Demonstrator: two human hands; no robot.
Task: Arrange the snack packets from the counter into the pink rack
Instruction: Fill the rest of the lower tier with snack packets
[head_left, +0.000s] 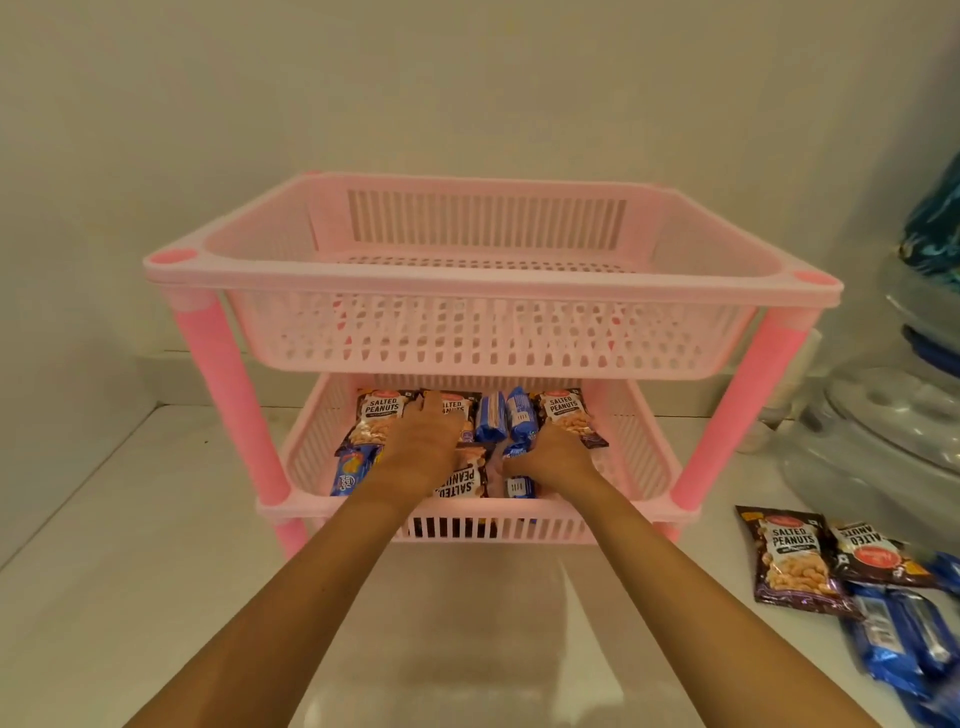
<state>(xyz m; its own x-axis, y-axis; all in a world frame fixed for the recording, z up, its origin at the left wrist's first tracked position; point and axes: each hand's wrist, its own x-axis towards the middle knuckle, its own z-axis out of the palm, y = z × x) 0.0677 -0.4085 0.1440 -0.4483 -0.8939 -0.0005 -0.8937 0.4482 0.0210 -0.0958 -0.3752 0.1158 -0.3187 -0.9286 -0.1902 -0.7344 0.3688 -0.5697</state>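
pink rack (488, 275) stands on white counter (130, 545) against the wall, two basket tiers on pink legs; upper basket (483, 332) has nothing visible in it, lower basket (311, 447) holds snack packets

left side of lower basket: Good Day biscuit packet (352, 470) at front left, salted peanuts packet (379, 415) behind it at the back

left hand (423, 447) reaches into lower basket, palm down, fingers stretched fairly straight and laid flat over a second peanuts packet (457, 405) at the back; not curled round anything

between the two hands an upside-down peanuts packet (465, 480) lies at the front, partly under the left wrist; behind it two blue biscuit packets (506, 415) lie side by side at the back

right hand (550, 457) also in the lower basket, fingers bent and closed on a blue packet (517, 483) at the front, its end showing just below the knuckles; another peanuts packet (569, 415) lies at back right, just behind this hand

right of rack, on the counter, well apart from it: two more peanuts packets (795, 561) overlapping, and a pile of blue packets (904, 644) near the frame edge, not yet in the rack

far right: stacked clear plastic containers (893, 431), blurred, with something teal on top, can't tell what
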